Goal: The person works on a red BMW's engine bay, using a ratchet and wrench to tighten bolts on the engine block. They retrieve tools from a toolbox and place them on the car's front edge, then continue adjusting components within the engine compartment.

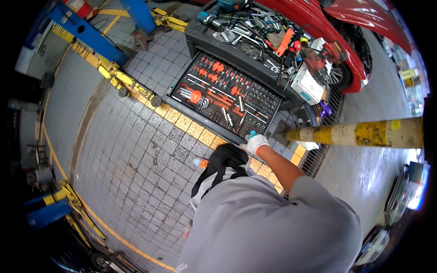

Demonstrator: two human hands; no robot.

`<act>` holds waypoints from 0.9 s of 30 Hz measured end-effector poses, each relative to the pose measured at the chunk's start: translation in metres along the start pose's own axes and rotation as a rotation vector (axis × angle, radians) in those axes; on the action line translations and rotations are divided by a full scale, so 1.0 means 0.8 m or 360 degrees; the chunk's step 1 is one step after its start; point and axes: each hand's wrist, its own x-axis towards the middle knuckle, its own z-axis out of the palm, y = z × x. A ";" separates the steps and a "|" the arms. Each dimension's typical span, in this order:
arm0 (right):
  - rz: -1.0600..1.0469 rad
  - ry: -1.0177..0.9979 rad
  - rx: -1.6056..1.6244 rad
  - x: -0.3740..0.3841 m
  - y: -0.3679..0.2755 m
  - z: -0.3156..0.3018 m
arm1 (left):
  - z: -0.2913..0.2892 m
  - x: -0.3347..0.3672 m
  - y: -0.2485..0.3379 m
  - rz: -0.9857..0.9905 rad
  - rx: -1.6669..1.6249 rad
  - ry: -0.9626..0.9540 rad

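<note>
My right hand (256,143), in a white knit glove with an orange cuff, is closed at the right end of the front edge of a pulled-out tool drawer (209,122). A small teal piece (251,134) shows at its fingers; I cannot make out its kind. Black foam in the drawer holds rows of sockets (264,98), red-handled screwdrivers (218,67), ratchets and a set of hex keys (203,103). Of my left hand (188,229) only a sliver shows low beside my grey shirt; its fingers are hidden.
Loose wrenches, sockets and cordless drills (208,19) heap the tool cart's top (200,38). A white box (309,85) carries a red-and-black impact wrench (316,63). A yellow-and-white post (355,134) stands right. Yellow lift arms (129,84) lie left; a red car (291,11) is behind.
</note>
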 end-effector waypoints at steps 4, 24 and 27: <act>0.0091 -0.0049 0.0098 -0.010 -0.015 0.019 | -0.089 0.028 0.223 0.0179 -0.0033 0.0141; 0.0573 0.0854 0.0933 0.270 -0.004 -0.159 | -0.023 -0.110 0.552 0.0439 0.0882 0.0221; 0.0561 0.0807 0.0766 0.287 -0.005 -0.164 | -0.058 -0.093 0.550 0.0617 0.1489 0.0053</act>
